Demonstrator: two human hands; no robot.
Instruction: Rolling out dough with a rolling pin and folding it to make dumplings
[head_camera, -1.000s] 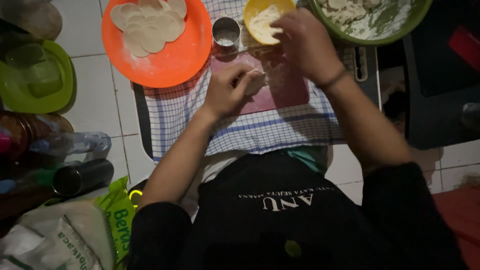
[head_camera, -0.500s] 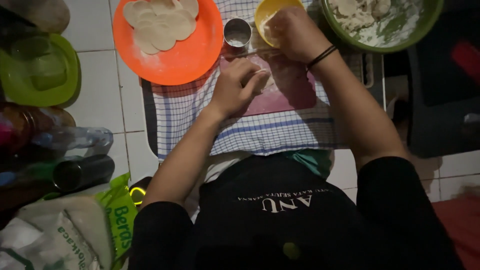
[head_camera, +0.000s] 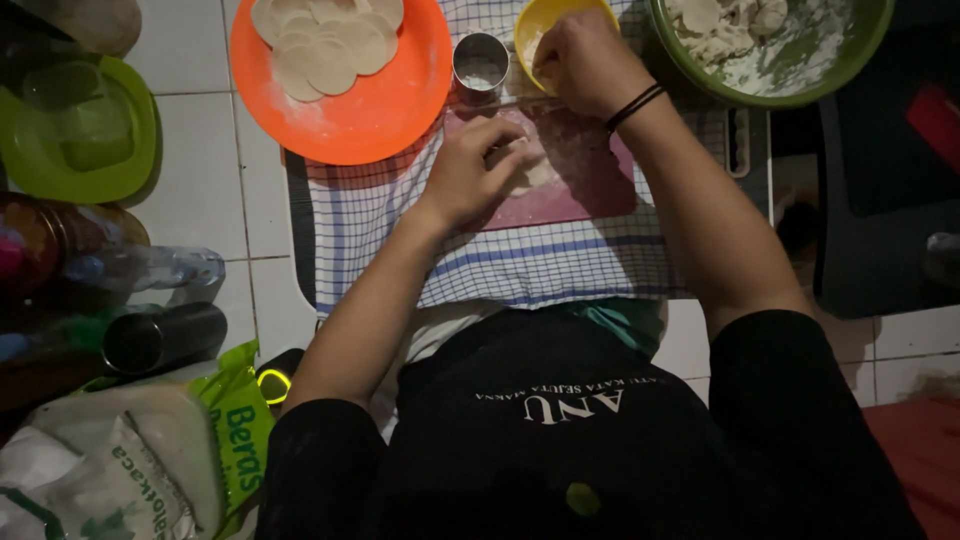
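My left hand (head_camera: 472, 170) rests on a small piece of pale dough (head_camera: 527, 172) lying on a dark red board (head_camera: 590, 175). My right hand (head_camera: 585, 58) reaches into a small yellow bowl (head_camera: 540, 22) at the top, its fingers bunched inside; what they pinch is hidden. A round metal cutter (head_camera: 481, 62) stands between the bowl and an orange plate (head_camera: 345, 115) that carries several flat round dough discs (head_camera: 325, 40). The board lies on a blue-and-white checked cloth (head_camera: 500, 265).
A green bowl (head_camera: 770, 90) with floured dough lumps is at the top right. A green plate (head_camera: 85, 130), jars, a plastic bottle (head_camera: 140, 268), a dark cylinder (head_camera: 165, 335) and flour bags (head_camera: 120, 460) crowd the left on the white tiled floor.
My right hand has moved from the board up into the yellow bowl. My left hand has stayed on the dough on the board.
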